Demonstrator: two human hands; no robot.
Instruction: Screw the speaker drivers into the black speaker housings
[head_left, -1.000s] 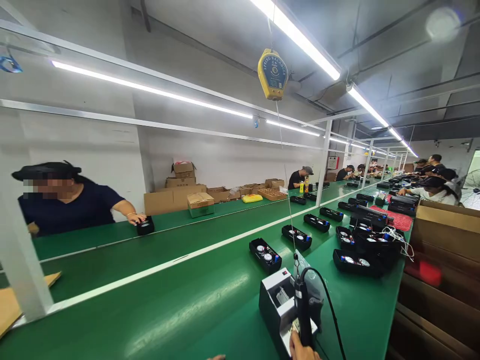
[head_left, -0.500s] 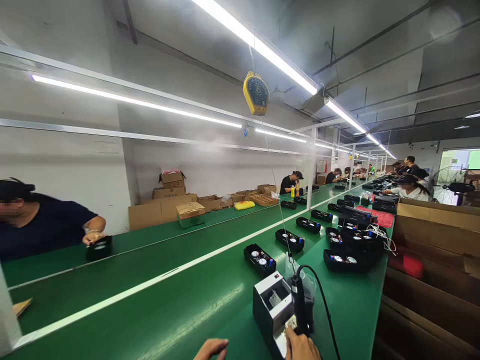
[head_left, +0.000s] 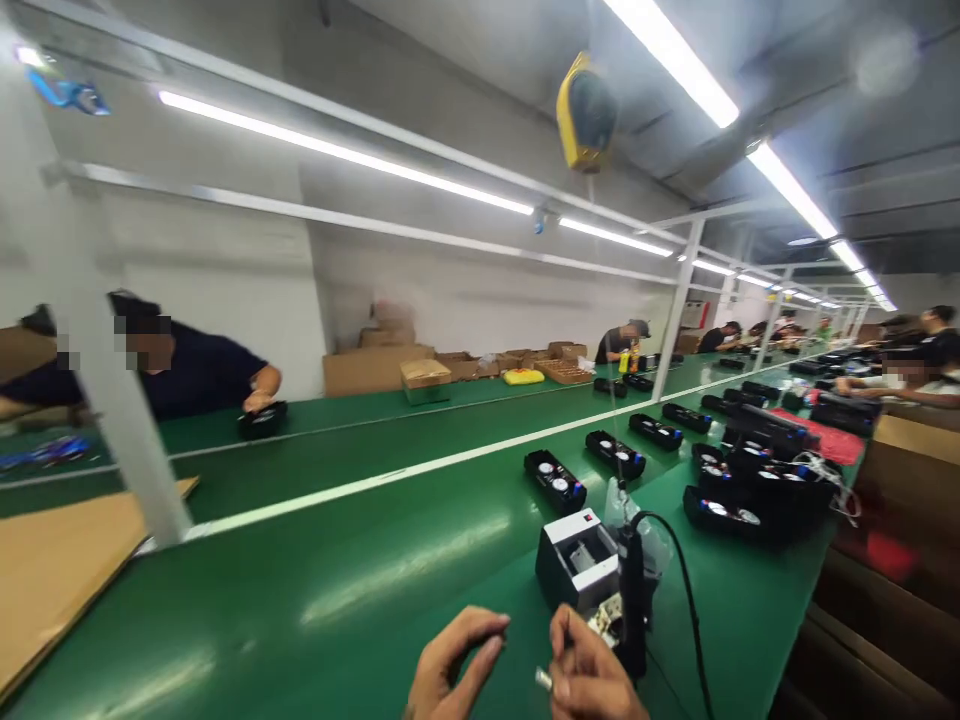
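Observation:
My right hand is closed, with a small pale, shiny piece sticking out between its fingers; its exact kind is too small to tell. Beside it, my left hand has thumb and forefinger brought together in a pinch. Whether anything tiny sits between those fingertips I cannot make out. Just beyond the right hand stands a black and silver box-shaped screw feeder with a red switch. A black electric screwdriver hangs upright against its right side, its cable curving to the right. Neither hand touches the screwdriver.
Black housings with round parts line the green bench. A yellow spring balancer hangs overhead. Flat cardboard lies left by a white post. Across the bench a co-worker handles a black housing. Cartons stand right.
The view has swung left, so the bench things sit farther right. My right hand has come back from the feeder with the small pale piece. My left hand has risen beside it, finger and thumb pinched.

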